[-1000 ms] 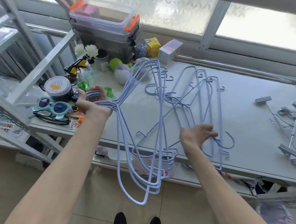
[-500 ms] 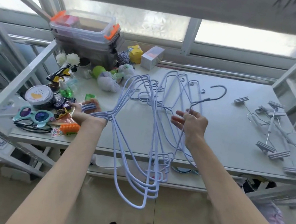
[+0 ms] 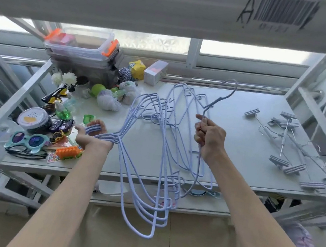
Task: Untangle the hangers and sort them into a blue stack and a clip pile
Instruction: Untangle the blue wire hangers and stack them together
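Gripping the neck of one blue hanger, the right hand is lifting it with fingers closed tight, hook up and body dangling into the tangle on the bench. Left hand is clutching the gathered blue bunch by the hooks, hanging off the front edge. Clip hangers are lying far right.

L hand grips blue hangers; R hand lifts one.
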Motion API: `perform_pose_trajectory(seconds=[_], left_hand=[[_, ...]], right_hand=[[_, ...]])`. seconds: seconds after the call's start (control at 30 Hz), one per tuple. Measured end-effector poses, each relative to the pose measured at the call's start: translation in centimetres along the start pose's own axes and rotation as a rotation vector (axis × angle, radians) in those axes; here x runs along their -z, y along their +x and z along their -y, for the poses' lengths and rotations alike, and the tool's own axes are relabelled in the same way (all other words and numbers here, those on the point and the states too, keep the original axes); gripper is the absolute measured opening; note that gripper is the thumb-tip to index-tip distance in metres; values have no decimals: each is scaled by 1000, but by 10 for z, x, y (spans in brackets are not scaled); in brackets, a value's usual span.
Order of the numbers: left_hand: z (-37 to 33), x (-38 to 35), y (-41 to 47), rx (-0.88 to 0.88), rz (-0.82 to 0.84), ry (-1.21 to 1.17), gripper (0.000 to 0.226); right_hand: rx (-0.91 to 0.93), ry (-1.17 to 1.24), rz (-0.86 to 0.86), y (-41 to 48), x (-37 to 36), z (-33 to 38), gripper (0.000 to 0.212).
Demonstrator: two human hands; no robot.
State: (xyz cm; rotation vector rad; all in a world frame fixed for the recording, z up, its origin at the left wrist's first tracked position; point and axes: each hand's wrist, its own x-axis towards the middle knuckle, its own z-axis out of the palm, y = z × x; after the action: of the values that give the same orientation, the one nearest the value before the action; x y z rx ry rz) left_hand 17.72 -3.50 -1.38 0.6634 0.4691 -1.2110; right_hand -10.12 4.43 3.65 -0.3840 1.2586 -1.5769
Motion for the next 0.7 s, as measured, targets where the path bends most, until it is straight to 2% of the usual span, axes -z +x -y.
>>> perform_pose_trajectory(seconds=[0.2,0.3,0.4,0.57,0.7], left_hand=[[16,1,-6,57,-43,24,34],[23,5,-11,93,-28,75,38],[33,2,-16,53,14,33,38],[44,1,-10,55,75,38,35],[51,7,-1,81,99,37,29]], right_hand=[[53,-123,-31,2,7,19,21],[135,-313,-37,-3,2,24,22],[228,-464,-51,-5,-7,23,29],[342,-784,-68,-15,-28,9,22],[350,-1074,-3,-32,-47,-27,36]])
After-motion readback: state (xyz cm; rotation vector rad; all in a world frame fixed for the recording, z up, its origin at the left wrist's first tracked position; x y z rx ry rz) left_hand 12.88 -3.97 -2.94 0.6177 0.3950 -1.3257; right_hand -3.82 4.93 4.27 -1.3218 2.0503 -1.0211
